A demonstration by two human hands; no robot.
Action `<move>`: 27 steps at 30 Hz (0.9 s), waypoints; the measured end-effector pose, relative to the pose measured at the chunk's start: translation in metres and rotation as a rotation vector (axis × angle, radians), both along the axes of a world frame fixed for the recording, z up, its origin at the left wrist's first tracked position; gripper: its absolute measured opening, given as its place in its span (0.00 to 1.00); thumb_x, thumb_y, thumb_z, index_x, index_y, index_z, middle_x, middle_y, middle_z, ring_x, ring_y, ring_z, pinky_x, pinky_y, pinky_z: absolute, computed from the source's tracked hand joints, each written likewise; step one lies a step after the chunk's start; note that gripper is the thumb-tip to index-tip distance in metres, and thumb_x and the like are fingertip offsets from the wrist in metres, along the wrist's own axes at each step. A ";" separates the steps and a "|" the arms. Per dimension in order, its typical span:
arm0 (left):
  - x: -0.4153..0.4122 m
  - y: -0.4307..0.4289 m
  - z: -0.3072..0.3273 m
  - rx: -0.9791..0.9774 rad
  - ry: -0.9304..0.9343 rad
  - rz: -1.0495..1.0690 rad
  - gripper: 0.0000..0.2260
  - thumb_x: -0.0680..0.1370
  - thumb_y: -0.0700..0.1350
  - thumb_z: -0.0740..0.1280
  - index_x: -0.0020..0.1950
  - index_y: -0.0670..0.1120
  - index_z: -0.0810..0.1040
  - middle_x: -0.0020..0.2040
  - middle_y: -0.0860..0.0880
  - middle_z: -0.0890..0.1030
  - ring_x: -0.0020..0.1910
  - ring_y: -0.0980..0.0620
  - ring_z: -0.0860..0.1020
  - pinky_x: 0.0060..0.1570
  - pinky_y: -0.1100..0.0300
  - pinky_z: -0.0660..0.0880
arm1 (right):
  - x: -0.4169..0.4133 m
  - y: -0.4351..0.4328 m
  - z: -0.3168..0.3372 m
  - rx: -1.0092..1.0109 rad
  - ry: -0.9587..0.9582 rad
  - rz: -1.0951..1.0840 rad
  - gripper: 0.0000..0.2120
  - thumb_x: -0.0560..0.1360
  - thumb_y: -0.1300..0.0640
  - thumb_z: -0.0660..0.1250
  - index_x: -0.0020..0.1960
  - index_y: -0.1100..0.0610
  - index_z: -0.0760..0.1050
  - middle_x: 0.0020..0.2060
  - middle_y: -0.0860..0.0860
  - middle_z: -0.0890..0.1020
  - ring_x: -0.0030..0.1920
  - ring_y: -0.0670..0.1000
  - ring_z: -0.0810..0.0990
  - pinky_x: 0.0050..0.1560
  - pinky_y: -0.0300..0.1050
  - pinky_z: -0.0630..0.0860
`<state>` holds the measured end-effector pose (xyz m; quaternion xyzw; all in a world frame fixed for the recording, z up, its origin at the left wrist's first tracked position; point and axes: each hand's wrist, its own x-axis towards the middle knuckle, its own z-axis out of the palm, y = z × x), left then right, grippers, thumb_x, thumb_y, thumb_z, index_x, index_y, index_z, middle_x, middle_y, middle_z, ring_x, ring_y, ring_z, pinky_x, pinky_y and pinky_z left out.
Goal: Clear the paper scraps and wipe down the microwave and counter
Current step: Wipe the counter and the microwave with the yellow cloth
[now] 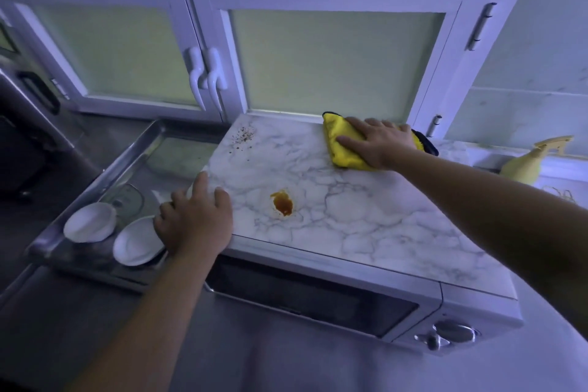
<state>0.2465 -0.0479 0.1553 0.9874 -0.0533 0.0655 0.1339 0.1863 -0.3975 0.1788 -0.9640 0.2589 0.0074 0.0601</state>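
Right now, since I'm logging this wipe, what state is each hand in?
Left hand: open, resting on the left edge of the microwave.
Right hand: open, pressing the yellow cloth flat.

Yellow cloth [342, 145], orange-brown stain [282, 203], grey-veined white marble microwave top [366, 216], white bowls [90, 222].
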 end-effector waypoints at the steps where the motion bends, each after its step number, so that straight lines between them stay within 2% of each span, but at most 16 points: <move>1: 0.000 0.000 0.000 -0.001 -0.007 0.001 0.24 0.81 0.58 0.51 0.77 0.59 0.61 0.69 0.36 0.72 0.66 0.35 0.70 0.66 0.43 0.62 | 0.003 0.000 0.001 0.005 -0.011 -0.011 0.39 0.70 0.21 0.41 0.76 0.35 0.56 0.74 0.50 0.69 0.73 0.57 0.67 0.67 0.64 0.61; 3: 0.001 0.000 0.000 -0.018 -0.005 0.009 0.24 0.81 0.58 0.51 0.77 0.58 0.62 0.69 0.37 0.72 0.65 0.35 0.70 0.65 0.43 0.63 | 0.004 0.001 0.001 -0.005 -0.017 -0.023 0.37 0.71 0.22 0.43 0.76 0.36 0.58 0.72 0.53 0.72 0.70 0.59 0.69 0.66 0.63 0.62; 7: -0.004 -0.002 0.007 -0.092 0.037 0.015 0.23 0.80 0.56 0.52 0.76 0.57 0.64 0.68 0.38 0.72 0.65 0.37 0.70 0.64 0.44 0.63 | -0.002 0.007 0.002 -0.050 -0.025 -0.040 0.37 0.74 0.23 0.43 0.77 0.39 0.57 0.74 0.56 0.69 0.72 0.60 0.67 0.68 0.64 0.61; 10: -0.010 0.000 0.012 -0.136 0.058 0.009 0.23 0.80 0.54 0.54 0.75 0.56 0.65 0.68 0.39 0.72 0.65 0.38 0.70 0.64 0.45 0.63 | -0.005 0.011 -0.004 -0.094 0.027 -0.026 0.45 0.68 0.20 0.38 0.78 0.41 0.55 0.77 0.57 0.63 0.75 0.62 0.62 0.70 0.70 0.58; 13: -0.012 0.002 0.013 -0.156 0.083 -0.012 0.22 0.80 0.54 0.54 0.74 0.56 0.67 0.67 0.40 0.73 0.64 0.39 0.70 0.63 0.46 0.63 | -0.007 0.024 -0.015 -0.020 0.025 0.003 0.52 0.62 0.21 0.38 0.80 0.45 0.55 0.79 0.58 0.55 0.77 0.65 0.54 0.73 0.72 0.55; 16: -0.012 0.005 0.015 -0.159 0.111 -0.014 0.21 0.80 0.55 0.54 0.74 0.56 0.67 0.67 0.41 0.73 0.65 0.40 0.69 0.64 0.47 0.61 | -0.020 0.062 -0.015 -0.075 0.057 -0.034 0.47 0.67 0.21 0.36 0.80 0.42 0.50 0.81 0.56 0.51 0.80 0.63 0.49 0.73 0.73 0.49; 19: -0.012 0.004 0.015 -0.145 0.097 -0.010 0.22 0.80 0.55 0.55 0.74 0.56 0.67 0.68 0.41 0.72 0.66 0.40 0.69 0.65 0.47 0.61 | -0.041 0.105 -0.007 -0.018 0.027 -0.168 0.41 0.72 0.22 0.39 0.80 0.40 0.47 0.82 0.52 0.49 0.81 0.57 0.48 0.74 0.71 0.44; 23: -0.012 0.004 0.013 -0.144 0.058 -0.020 0.22 0.80 0.55 0.54 0.73 0.55 0.68 0.67 0.39 0.73 0.65 0.39 0.70 0.64 0.47 0.62 | -0.066 0.147 -0.001 0.008 0.030 -0.168 0.39 0.74 0.23 0.41 0.80 0.39 0.47 0.82 0.50 0.47 0.81 0.57 0.46 0.75 0.69 0.43; 27: -0.011 0.005 0.012 -0.139 0.070 -0.026 0.22 0.80 0.55 0.53 0.74 0.55 0.67 0.66 0.38 0.73 0.64 0.38 0.70 0.63 0.46 0.62 | -0.092 0.175 -0.005 0.012 0.024 -0.142 0.40 0.72 0.22 0.39 0.80 0.37 0.45 0.82 0.50 0.46 0.81 0.57 0.44 0.75 0.69 0.41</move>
